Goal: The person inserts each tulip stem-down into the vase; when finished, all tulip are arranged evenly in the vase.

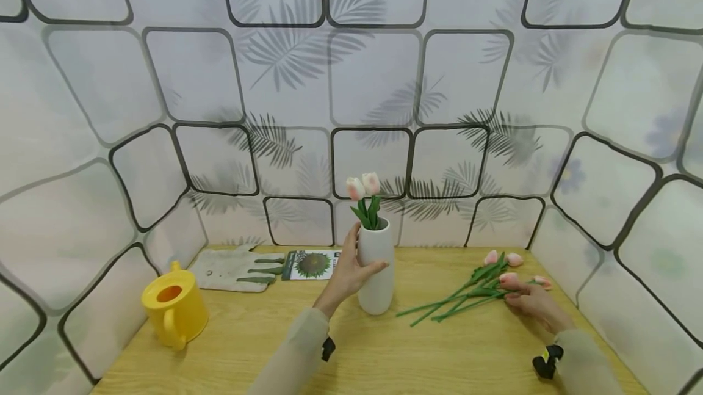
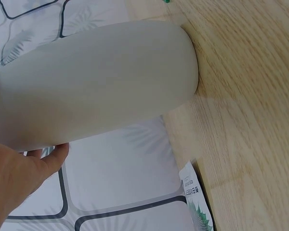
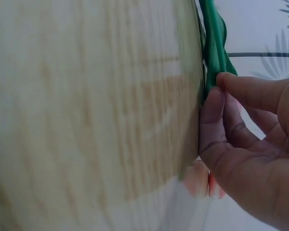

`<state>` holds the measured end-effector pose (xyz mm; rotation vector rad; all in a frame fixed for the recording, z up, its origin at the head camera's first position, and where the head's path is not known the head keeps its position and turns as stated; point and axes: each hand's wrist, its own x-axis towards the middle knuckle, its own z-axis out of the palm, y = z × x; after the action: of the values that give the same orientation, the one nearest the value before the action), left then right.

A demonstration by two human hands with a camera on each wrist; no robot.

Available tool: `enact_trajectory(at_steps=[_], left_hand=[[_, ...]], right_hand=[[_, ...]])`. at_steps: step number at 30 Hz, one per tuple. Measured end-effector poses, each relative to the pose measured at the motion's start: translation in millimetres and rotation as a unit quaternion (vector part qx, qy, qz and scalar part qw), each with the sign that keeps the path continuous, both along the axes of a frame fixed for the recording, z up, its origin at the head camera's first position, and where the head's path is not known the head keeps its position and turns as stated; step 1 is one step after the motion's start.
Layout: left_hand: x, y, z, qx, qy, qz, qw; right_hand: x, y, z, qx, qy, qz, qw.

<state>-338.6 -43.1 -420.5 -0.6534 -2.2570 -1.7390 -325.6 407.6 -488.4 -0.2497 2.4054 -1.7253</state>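
Observation:
My left hand point(image 1: 349, 270) grips the tall white vase point(image 1: 376, 282), thumb across its front and fingers behind its left side. The vase stands upright on the table, and two pale pink tulips point(image 1: 364, 186) rise from its mouth. In the left wrist view the vase's smooth side point(image 2: 101, 82) fills much of the picture. To the right, several pink tulips point(image 1: 467, 297) lie with their green stems pointing left. My right hand point(image 1: 537, 304) is at their blossom end. Seen from the right wrist, its thumb and index finger pinch a tulip by its green leaves point(image 3: 214, 48).
A yellow watering can point(image 1: 183, 312) stands at the left of the wooden table point(image 1: 417, 358). Behind it lie grey-and-green gardening gloves point(image 1: 227, 270) and a seed packet point(image 1: 310, 265) with a plant picture. Patterned cloth walls point(image 1: 296, 163) enclose the table at the back and sides.

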Motion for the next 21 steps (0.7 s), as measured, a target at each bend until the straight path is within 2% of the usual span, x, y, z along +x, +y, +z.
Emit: enact_trajectory(at_steps=[9,11,15,17,21], left_hand=[[-0.2,0.5,-1.6,0.003,-0.002,0.001,1.0000],[0.2,0.4,-1.8,0.005,-0.003,0.000,1.0000],[0.3,0.5,-1.6,0.001,-0.004,0.000,1.0000],[0.2,0.3,-1.3,-0.002,-0.003,0.000,1.0000],[0.0,-0.4,-0.2,-0.004,0.000,0.000,1.0000]], right_hand=[[-2.9,-4.7,2.1,0.032,-0.009,-0.023,0.9992],[-3.7,-4.6,0.9,0.024,-0.009,-0.032,0.9992],[-2.1,-5.9,-1.5,-0.041,-0.016,-0.053,0.9976],[-0.5,-9.4,-1.4,-0.089,-0.021,-0.075,0.9930],[1.6,-20.2,2.6,-0.127,0.000,-0.136,0.9826]])
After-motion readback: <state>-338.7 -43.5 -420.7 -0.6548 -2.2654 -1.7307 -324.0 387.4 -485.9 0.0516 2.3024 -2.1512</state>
